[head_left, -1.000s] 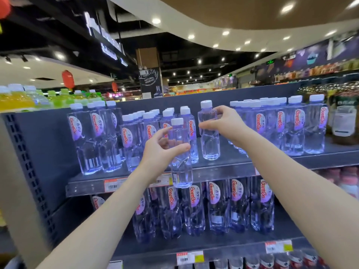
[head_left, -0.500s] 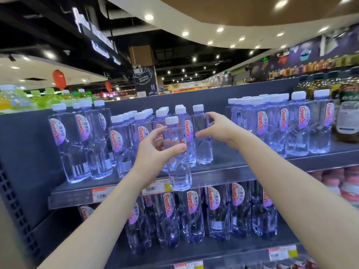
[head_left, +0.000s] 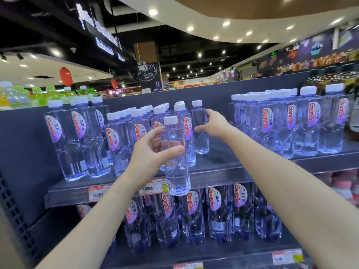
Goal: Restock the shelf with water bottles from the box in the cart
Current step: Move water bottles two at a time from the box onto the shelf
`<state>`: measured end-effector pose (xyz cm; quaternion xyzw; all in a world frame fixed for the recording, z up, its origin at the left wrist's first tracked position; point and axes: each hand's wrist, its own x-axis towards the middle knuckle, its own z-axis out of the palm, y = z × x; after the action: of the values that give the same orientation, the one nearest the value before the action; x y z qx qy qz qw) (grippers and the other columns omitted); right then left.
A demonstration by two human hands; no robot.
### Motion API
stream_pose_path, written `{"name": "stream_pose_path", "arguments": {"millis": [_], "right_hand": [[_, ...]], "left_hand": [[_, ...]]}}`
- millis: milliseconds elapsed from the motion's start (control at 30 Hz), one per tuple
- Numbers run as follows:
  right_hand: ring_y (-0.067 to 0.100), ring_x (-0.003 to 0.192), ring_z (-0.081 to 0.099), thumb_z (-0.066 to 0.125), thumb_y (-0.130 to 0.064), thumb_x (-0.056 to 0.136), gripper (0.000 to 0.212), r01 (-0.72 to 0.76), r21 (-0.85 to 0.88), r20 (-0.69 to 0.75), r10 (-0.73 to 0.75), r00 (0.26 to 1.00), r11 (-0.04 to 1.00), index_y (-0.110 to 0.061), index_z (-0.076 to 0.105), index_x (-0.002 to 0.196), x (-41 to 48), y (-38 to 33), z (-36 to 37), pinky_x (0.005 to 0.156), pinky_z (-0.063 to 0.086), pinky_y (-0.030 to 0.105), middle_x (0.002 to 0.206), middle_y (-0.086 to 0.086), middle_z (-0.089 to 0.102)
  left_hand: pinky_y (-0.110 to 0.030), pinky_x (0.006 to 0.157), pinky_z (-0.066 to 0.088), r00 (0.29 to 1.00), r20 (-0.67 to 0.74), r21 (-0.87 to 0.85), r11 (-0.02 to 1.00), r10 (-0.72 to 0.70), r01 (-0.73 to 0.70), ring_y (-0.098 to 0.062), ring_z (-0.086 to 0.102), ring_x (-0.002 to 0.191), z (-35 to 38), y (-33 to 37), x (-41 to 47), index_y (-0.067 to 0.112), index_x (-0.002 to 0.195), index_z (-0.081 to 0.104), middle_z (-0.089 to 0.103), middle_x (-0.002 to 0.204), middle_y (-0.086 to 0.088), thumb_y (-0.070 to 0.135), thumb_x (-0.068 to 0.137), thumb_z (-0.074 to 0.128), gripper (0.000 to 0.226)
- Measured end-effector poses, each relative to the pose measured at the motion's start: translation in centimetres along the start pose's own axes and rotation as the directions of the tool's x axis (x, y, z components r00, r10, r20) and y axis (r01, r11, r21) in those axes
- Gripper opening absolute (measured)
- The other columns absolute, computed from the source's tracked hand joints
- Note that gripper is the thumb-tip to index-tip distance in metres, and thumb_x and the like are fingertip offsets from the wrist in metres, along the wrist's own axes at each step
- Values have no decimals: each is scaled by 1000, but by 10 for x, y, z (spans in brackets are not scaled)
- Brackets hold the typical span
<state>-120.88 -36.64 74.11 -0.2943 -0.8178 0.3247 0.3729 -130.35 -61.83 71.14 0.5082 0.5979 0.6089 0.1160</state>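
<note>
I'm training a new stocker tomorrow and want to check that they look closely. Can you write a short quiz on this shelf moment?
1. True or false: the left bottle, gripped by the left hand, stands on the upper shelf.
2. The right bottle, gripped by the right hand: A lies flat; B stands upright on the upper shelf; C has no cap.
3. Fill in: the water bottles' caps are ___.

Key
1. False: it is held in the air in front of the shelf's edge.
2. B
3. White
</note>
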Motion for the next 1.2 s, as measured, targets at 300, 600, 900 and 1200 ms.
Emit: {"name": "stream_pose_path", "arguments": {"millis": [300,600,900,1200], "right_hand": [[23,115,57,78,-22,90,71,-44,-43,-10,43,999,998,-17,43,151,25,1,7,85,43,28,144,6,55],[25,119,59,81,-24,85,75,-67,-14,-16,66,998,998,-20,44,150,42,7,18,81,54,33,141,5,57],[18,95,59,83,-27,83,80,-80,-20,-19,80,997,997,-23,43,152,49,9,20,53,41,18,142,3,58],[17,97,59,82,-24,85,69,-65,2,-21,65,998,998,-25,48,146,55,13,25,54,40,18,136,0,62]], "left_hand": [[-49,89,63,1000,-10,13,1000,3,-3,-17,76,105,2,1,0,24,152,43,81,106,3,21,78,88,86],[-57,100,56,1000,20,23,1000,4,-4,-24,72,115,2,-4,1,47,128,53,79,113,-1,37,68,96,74],[-57,100,55,999,33,3,1000,15,-15,-23,73,114,2,-5,2,46,128,50,80,111,0,35,66,98,79],[-55,96,58,1000,27,9,1000,14,-15,-23,73,112,4,-7,3,47,129,51,80,112,0,30,71,96,76]]}}
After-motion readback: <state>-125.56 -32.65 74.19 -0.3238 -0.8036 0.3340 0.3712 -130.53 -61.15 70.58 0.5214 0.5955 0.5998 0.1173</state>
